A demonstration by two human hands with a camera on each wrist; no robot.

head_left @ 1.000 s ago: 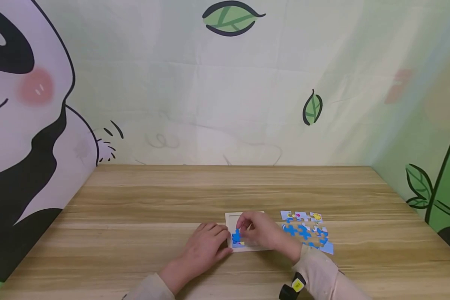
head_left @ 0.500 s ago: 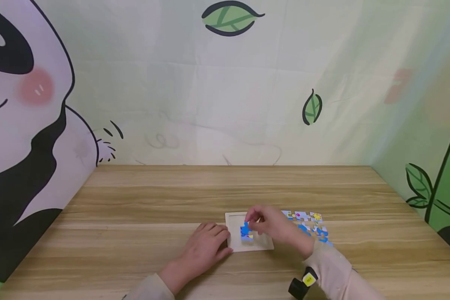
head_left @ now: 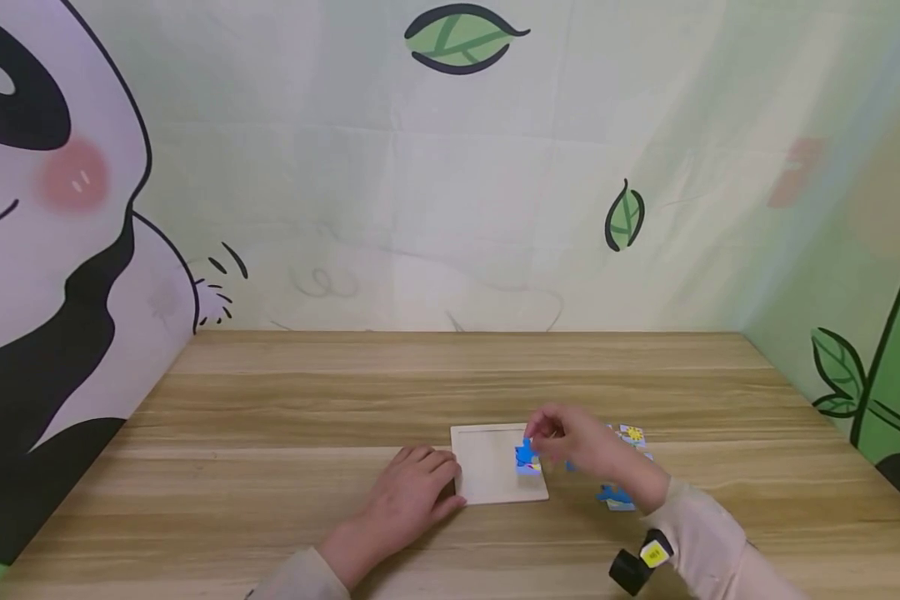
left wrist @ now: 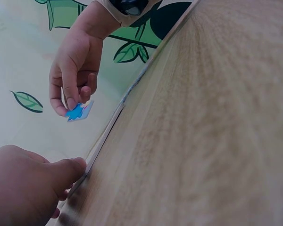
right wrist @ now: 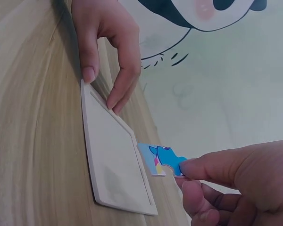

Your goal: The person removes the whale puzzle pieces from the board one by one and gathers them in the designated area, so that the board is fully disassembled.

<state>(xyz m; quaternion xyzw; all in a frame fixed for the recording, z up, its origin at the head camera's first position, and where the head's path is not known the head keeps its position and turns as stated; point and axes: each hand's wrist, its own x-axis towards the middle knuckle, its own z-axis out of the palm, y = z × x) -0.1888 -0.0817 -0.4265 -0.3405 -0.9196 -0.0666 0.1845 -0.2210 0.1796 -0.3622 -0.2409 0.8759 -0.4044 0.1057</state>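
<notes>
A blue jigsaw piece (right wrist: 161,159) with a pale border is pinched between the thumb and forefinger of my right hand (head_left: 581,446). It hangs above the right side of a shallow wooden puzzle tray (head_left: 487,475), whose inside is bare. On the tray's left edge rests my left hand (head_left: 412,487); in the right wrist view its thumb and fingertips touch the rim. More jigsaw pieces (head_left: 617,497) lie on the table to the right of the tray, partly covered by my right hand and forearm.
The wood-grain table (head_left: 307,392) reaches back to a wall sheet (head_left: 465,208) painted with leaves and a panda. A yellow-marked black device (head_left: 641,562) is strapped to my right wrist.
My right hand has lifted the jigsaw piece out of the tray's lower left corner and carried it right and upward. My left hand has stayed at the tray's edge.
</notes>
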